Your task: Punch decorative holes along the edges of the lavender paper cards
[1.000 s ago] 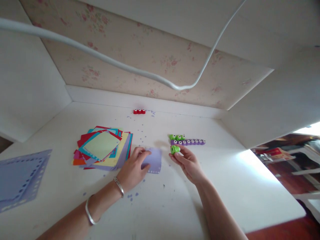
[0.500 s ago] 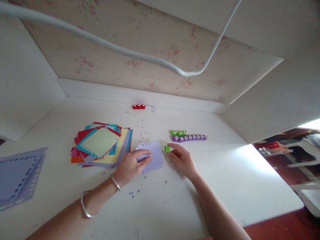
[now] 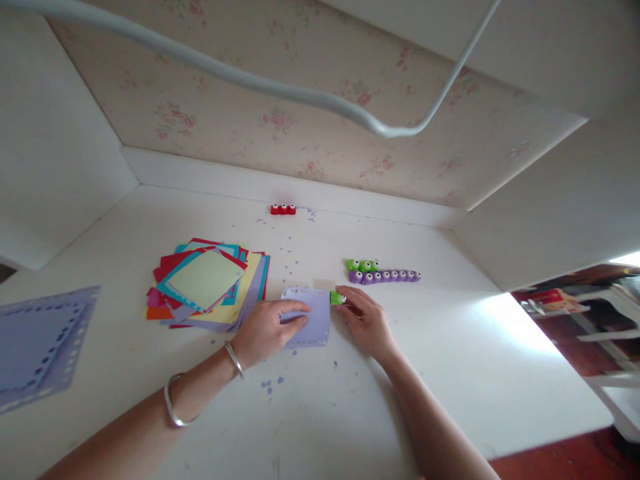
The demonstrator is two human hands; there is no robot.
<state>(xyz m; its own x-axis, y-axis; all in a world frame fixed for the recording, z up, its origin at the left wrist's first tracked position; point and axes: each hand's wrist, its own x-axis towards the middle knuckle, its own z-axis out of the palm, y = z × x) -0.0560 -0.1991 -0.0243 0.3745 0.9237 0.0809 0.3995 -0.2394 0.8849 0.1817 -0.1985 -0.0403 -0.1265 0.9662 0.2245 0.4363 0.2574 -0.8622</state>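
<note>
A purple sheet of paper (image 3: 316, 325) with small punched holes along its top and bottom edges lies on the white table. My left hand (image 3: 266, 327) grips its left side, thumb and forefinger on the sheet. My right hand (image 3: 367, 321) has a green paper punch (image 3: 335, 298) between its fingertips, at the upper part of the sheet's right edge. Whether the edge sits inside the punch's slot is too small to tell. Behind my right hand stand several green punches (image 3: 367, 265) and a row of purple punches (image 3: 386, 276).
A pile of coloured papers (image 3: 205, 280) lies left of my left hand. Larger purple sheets with punched borders (image 3: 40, 340) are at the far left. Red punches (image 3: 283, 209) stand near the back wall. Purple paper bits (image 3: 270, 385) are scattered around. A white cable (image 3: 250, 83) hangs above.
The green punch and the purple sheet's right edge have come together; a gap lay between them before. The sheet now lies straighter. The whole view has shifted slightly.
</note>
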